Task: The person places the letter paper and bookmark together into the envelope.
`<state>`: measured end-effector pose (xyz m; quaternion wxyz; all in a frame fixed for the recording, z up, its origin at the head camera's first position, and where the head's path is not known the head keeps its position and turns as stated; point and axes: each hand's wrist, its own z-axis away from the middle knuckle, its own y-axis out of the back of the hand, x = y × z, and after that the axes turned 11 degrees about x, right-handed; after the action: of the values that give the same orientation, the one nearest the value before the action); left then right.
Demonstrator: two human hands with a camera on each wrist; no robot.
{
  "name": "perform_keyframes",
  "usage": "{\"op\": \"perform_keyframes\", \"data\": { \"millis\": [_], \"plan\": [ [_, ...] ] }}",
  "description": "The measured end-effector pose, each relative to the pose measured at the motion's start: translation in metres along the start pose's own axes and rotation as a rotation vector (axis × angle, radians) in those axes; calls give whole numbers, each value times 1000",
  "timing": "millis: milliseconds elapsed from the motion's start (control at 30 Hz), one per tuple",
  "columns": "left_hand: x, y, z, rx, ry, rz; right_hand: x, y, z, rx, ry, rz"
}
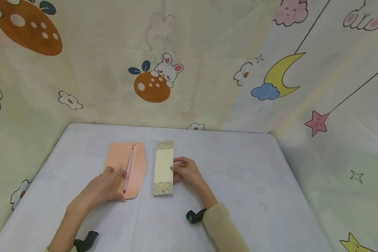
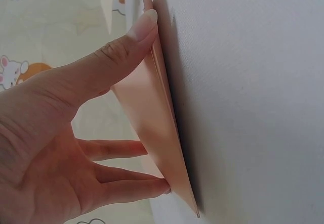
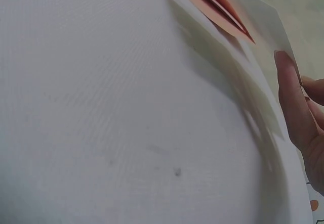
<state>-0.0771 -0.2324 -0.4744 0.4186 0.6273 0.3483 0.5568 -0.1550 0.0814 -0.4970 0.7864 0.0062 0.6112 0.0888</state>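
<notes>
A peach paper envelope lies left of the table's middle, its flap spread to the right and its mouth gaping slightly. My left hand holds it, the thumb at the near edge and the fingers reaching over its front. In the left wrist view the thumb and fingertips touch the envelope, which bows a little. To its right is a long cream bookmark with patterned ends. My right hand pinches its right edge. The right wrist view shows the bookmark raised off the table, casting a shadow.
The white-covered table has its back edge against a printed cloth backdrop. Black wrist devices sit at both wrists. A beige sleeve covers the right forearm.
</notes>
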Motion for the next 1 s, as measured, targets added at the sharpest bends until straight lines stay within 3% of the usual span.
{"op": "perform_keyframes", "data": {
  "millis": [567,1000],
  "plan": [
    [0,1,0,-3,-3,-8,-1,-27,-3,-29,-4,59],
    [-1,0,-2,-13,-2,9,-1,-47,-6,-73,-4,21]
  ]
}}
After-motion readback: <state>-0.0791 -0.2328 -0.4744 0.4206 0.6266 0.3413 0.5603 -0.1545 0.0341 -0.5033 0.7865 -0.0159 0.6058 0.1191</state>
